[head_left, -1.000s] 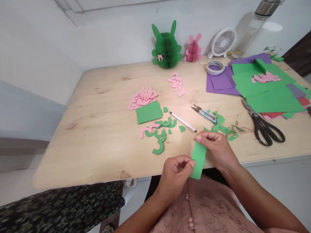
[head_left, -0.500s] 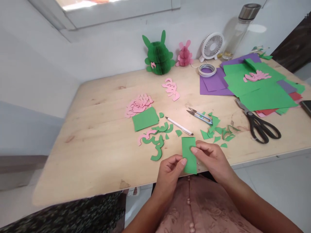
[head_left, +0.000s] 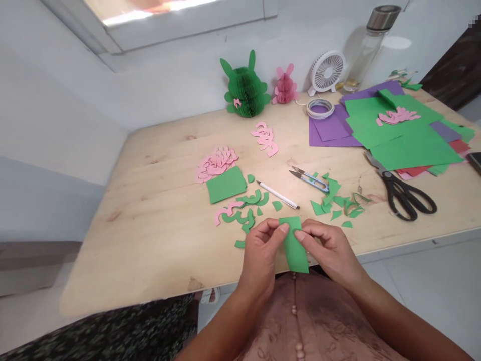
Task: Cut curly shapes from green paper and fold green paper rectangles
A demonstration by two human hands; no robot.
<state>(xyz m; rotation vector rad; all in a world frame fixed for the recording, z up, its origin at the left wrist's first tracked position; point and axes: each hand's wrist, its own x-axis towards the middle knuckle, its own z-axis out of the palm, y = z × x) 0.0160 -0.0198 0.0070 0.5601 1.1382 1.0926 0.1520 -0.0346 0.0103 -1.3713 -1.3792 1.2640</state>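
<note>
A narrow green paper piece (head_left: 295, 250) is held between both hands at the table's front edge. My left hand (head_left: 266, 245) pinches its upper left side with the thumb on top. On the upper right side, my right hand (head_left: 325, 245) grips it between thumb and fingers. Behind the hands lies a white pen (head_left: 277, 194). Curved green cutouts (head_left: 251, 198) and a pink wavy piece (head_left: 225, 210) are left of them, near a green rectangle (head_left: 226, 185) beside a pink cutout pile (head_left: 218, 163). Green scraps (head_left: 326, 200) lie to the right.
Small blue snips (head_left: 308, 179) and black-handled scissors (head_left: 402, 188) rest on the table (head_left: 150, 225). Coloured sheets (head_left: 413, 145) cover the right side. Along the wall stand a green paper figure (head_left: 246, 93), a pink one (head_left: 284, 87), a fan (head_left: 327, 72) and a bottle (head_left: 370, 50).
My left hand has moved up along the paper to its top left corner. The strip's lower end has tilted slightly to the right. The view has shifted slightly.
</note>
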